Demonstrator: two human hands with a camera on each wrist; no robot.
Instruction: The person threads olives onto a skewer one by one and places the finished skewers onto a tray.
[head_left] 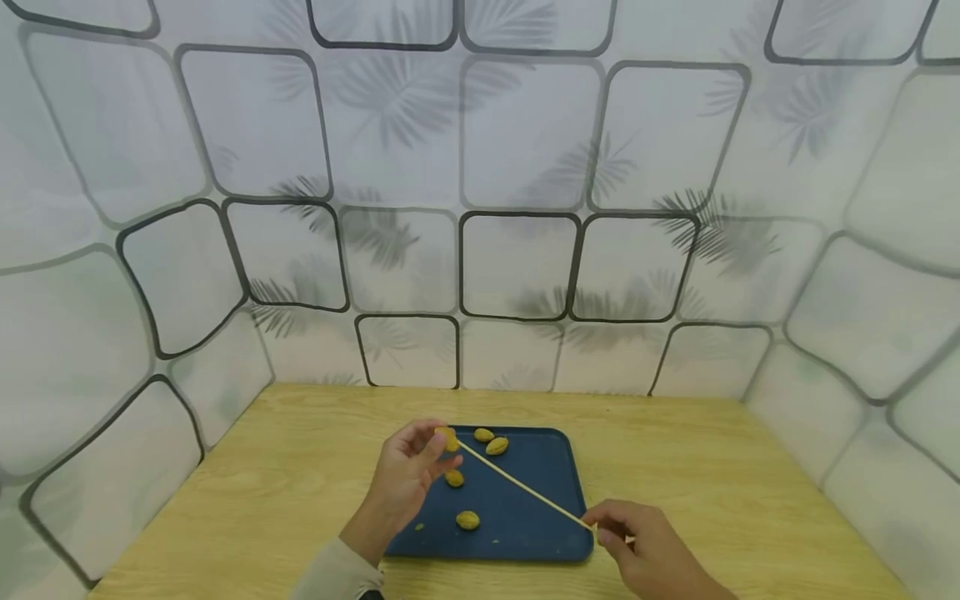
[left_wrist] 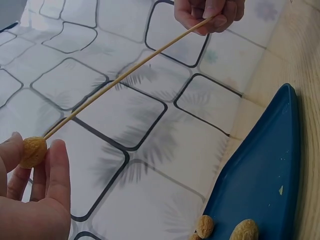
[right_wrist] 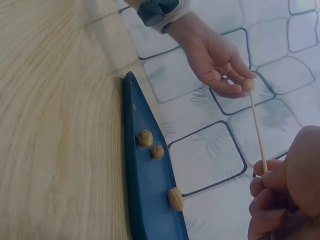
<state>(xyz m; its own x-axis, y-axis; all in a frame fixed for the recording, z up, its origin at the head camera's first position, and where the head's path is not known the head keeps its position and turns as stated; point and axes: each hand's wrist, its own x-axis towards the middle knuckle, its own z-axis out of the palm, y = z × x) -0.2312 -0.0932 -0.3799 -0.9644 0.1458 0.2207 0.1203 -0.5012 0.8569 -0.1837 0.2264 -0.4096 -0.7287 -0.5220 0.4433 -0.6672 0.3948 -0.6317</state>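
My left hand (head_left: 405, 477) pinches a small, wrinkled, yellow-brown fruit (left_wrist: 33, 152) between thumb and fingers, over the tray's left side. In my right hand (head_left: 641, 540) is the lower end of a thin bamboo skewer (head_left: 521, 486), gripped by thumb and fingers near the tray's front right corner. The skewer slants up to the left, and its far tip meets the held fruit; whether it goes inside cannot be told. Below lies a dark blue tray (head_left: 525, 533) with several like fruits, among them one fruit (head_left: 467, 520) near the front and another (head_left: 497, 446) at the back.
The tray stands on a pale wooden table (head_left: 675, 450). Small light crumbs (head_left: 419, 527) dot its surface. Behind and on both sides rises a white covering (head_left: 517, 267) patterned with grey outlines and leaves.
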